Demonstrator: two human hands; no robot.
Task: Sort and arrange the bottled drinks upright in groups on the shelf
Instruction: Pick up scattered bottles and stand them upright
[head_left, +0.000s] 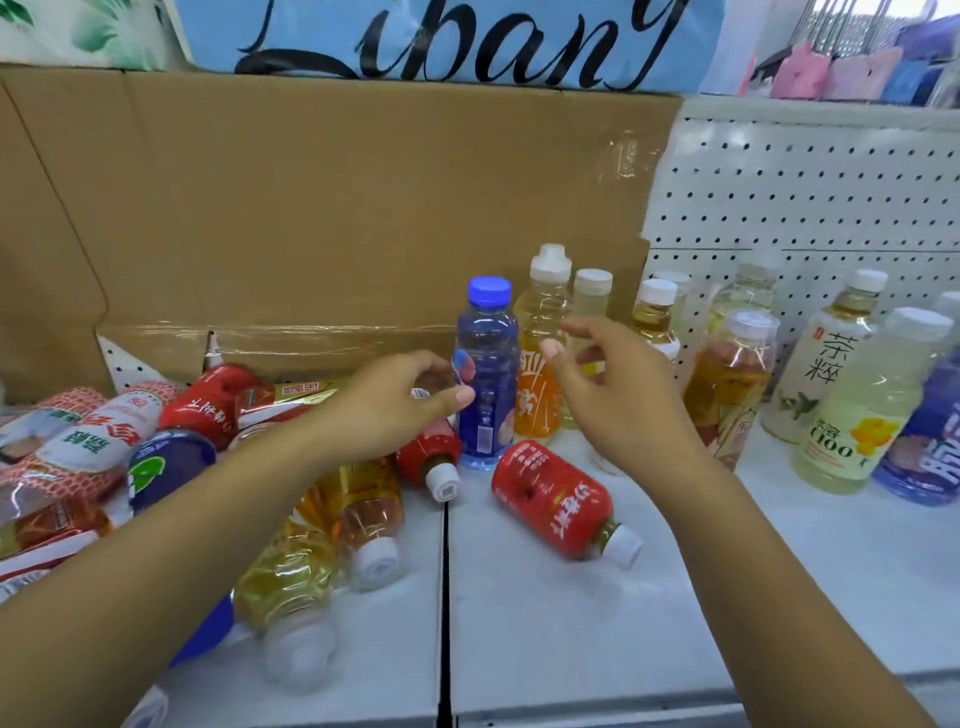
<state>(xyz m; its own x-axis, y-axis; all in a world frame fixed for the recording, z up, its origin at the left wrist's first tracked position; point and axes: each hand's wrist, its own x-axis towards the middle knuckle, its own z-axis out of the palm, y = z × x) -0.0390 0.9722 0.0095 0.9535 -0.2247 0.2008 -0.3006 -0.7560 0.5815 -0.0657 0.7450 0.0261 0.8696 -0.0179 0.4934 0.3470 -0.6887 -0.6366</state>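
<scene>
Far left on the white shelf (571, 649): a jumble of bottles lying on their sides, among them a pink-and-white labelled bottle (104, 441), a dark blue bottle (171, 465) and a red-labelled one (208, 405), all backed by brown cardboard (337, 208). Nearer, two amber bottles (363, 509) toppled with white caps pointing toward the near edge. Left hand (395, 405) stretched over the pile, fingers loosely curled and open, thumb tip just beside a blue bottle (485, 379), gripping nothing. That blue bottle upright, blue cap on top, at the middle of the shelf. Just in front of it, to the right, a red bottle (556, 501) lying alone on its side. Right hand (608, 395) raised and open, fingers spread, empty, in front of an upright orange-labelled bottle (540, 353). Farther right, against the white pegboard (805, 197), pale tea and juice bottles (821, 358) standing upright in a group, with another blue bottle (930, 447) at the far right edge.
</scene>
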